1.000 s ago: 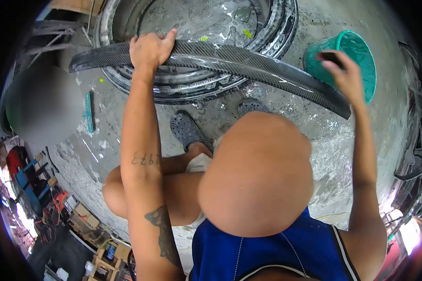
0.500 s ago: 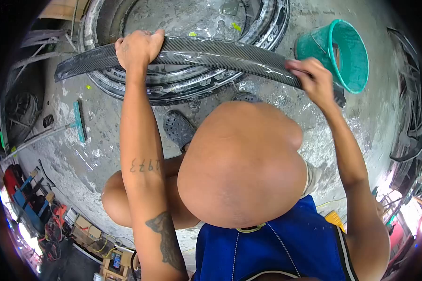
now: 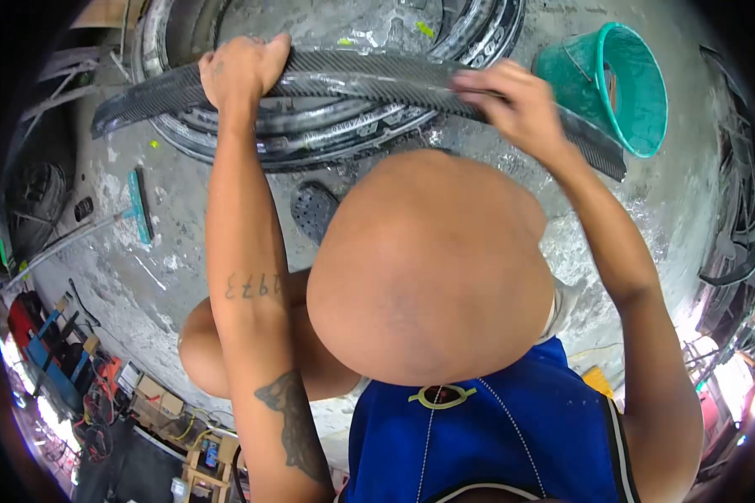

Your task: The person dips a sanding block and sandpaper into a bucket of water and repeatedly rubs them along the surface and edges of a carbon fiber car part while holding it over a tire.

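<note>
A long, curved black strip with a carbon-fibre weave (image 3: 352,82) lies across a stack of tyres (image 3: 310,134) in front of my knees. Near its left end my left hand (image 3: 245,70) is closed round it, fingers over the far edge. My right hand (image 3: 516,105) is on the strip right of its middle, fingers bent together and slightly blurred. Whatever might be under those fingers is hidden. The strip's right end reaches below the teal bucket.
A teal bucket (image 3: 604,88) stands at the upper right. On the left, a teal squeegee (image 3: 140,207) with a long handle lies on the wet grey floor. Tools and boxes (image 3: 155,398) fill the lower left, and dark curved parts (image 3: 734,260) are along the right.
My right hand has slid leftward along the strip, from near its right end toward the middle. My left hand keeps its hold. The whole view has shifted slightly.
</note>
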Available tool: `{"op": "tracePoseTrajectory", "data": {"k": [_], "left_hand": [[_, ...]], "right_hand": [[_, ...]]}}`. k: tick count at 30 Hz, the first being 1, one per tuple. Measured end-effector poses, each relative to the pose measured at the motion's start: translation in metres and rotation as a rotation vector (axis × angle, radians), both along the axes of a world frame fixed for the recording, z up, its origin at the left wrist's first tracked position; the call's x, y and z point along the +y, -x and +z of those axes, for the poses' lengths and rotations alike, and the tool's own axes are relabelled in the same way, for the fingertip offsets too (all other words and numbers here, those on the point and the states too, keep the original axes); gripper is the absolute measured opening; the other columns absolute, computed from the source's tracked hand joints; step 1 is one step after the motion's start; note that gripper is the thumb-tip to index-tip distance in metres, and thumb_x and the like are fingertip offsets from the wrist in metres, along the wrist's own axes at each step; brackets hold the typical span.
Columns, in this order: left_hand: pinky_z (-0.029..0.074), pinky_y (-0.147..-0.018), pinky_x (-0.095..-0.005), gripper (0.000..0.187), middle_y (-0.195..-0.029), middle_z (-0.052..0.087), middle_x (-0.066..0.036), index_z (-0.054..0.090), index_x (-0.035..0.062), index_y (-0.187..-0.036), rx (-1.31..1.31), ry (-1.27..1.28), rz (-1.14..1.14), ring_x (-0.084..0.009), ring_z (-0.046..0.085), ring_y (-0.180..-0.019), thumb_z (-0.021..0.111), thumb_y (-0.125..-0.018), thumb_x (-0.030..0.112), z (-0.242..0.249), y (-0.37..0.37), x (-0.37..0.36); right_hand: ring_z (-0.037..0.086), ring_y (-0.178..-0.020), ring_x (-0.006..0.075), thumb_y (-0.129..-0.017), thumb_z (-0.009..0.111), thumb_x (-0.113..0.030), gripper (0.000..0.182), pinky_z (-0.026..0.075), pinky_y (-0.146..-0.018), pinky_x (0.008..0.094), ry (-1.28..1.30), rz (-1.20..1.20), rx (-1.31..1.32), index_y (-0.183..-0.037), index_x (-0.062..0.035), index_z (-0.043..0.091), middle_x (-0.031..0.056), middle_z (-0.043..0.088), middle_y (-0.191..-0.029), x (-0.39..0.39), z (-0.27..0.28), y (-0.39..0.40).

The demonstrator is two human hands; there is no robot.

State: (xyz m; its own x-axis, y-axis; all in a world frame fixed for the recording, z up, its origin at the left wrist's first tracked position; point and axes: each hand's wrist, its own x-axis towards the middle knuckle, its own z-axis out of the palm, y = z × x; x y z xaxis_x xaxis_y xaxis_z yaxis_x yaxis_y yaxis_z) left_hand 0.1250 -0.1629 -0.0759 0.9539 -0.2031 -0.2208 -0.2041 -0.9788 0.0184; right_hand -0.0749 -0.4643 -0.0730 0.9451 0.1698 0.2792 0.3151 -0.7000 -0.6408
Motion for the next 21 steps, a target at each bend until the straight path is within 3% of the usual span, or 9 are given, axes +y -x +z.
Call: {"op": "tracePoseTrajectory", "data": {"k": [3, 7, 10, 16, 19, 21], "left_hand": [[0.034, -0.112, -0.0387, 0.061, -0.117, 0.071, -0.019, 0.078, 0.0134, -0.112, 0.0, 0.019, 0.035, -0.0324, 0.064, -0.117, 0.046, -0.086, 0.059, -0.001, -0.001, 0.0], [0.033, -0.112, -0.0398, 0.061, -0.116, 0.072, -0.019, 0.079, 0.0099, -0.108, 0.015, 0.06, 0.053, -0.0313, 0.065, -0.116, 0.046, -0.085, 0.056, 0.001, -0.001, -0.001], [0.033, -0.112, -0.0401, 0.061, -0.117, 0.072, -0.019, 0.078, 0.0101, -0.109, 0.001, 0.052, 0.067, -0.0313, 0.065, -0.116, 0.046, -0.085, 0.056, -0.004, -0.001, 0.003], [0.033, -0.112, -0.0384, 0.061, -0.117, 0.072, -0.018, 0.078, 0.0113, -0.11, -0.018, 0.031, 0.046, -0.0306, 0.065, -0.116, 0.046, -0.085, 0.057, -0.006, -0.002, 0.001], [0.033, -0.112, -0.0381, 0.061, -0.117, 0.072, -0.018, 0.078, 0.0121, -0.111, 0.014, 0.01, 0.018, -0.0304, 0.064, -0.116, 0.044, -0.086, 0.057, 0.0, 0.003, -0.001], [0.033, -0.112, -0.0383, 0.062, -0.117, 0.072, -0.018, 0.078, 0.012, -0.111, 0.007, 0.024, 0.03, -0.0304, 0.064, -0.116, 0.044, -0.086, 0.056, 0.002, -0.003, -0.001]], "right_hand": [[0.066, -0.092, 0.03, -0.081, 0.072, -0.004, 0.016, 0.054, -0.083, 0.0386, -0.054, 0.091, -0.096, -0.097, -0.0059, 0.074, 0.0098, 0.072, -0.092, 0.063, -0.013, -0.054], [0.068, -0.091, 0.0269, -0.079, 0.075, -0.001, 0.023, 0.055, -0.084, 0.0371, -0.053, 0.051, 0.014, -0.101, -0.0078, 0.076, 0.0077, 0.074, -0.096, 0.008, 0.0, -0.008], [0.069, -0.09, 0.0272, -0.076, 0.076, 0.003, 0.025, 0.054, -0.085, 0.0363, 0.043, -0.06, 0.068, -0.101, -0.0029, 0.076, 0.0103, 0.074, -0.094, -0.057, 0.006, 0.045], [0.066, -0.09, 0.0287, -0.077, 0.073, 0.001, 0.027, 0.053, -0.081, 0.0408, 0.01, 0.109, -0.12, -0.103, -0.0066, 0.074, 0.0095, 0.072, -0.099, 0.047, -0.01, -0.04], [0.066, -0.094, 0.0277, -0.077, 0.074, 0.0, 0.025, 0.054, -0.083, 0.0384, -0.031, 0.148, -0.111, -0.101, -0.0063, 0.074, 0.0077, 0.073, -0.1, 0.034, -0.009, -0.032], [0.067, -0.092, 0.0276, -0.077, 0.076, -0.001, 0.025, 0.053, -0.083, 0.0365, 0.037, 0.045, -0.038, -0.101, -0.006, 0.075, 0.0083, 0.074, -0.099, -0.007, -0.005, 0.003]]}}
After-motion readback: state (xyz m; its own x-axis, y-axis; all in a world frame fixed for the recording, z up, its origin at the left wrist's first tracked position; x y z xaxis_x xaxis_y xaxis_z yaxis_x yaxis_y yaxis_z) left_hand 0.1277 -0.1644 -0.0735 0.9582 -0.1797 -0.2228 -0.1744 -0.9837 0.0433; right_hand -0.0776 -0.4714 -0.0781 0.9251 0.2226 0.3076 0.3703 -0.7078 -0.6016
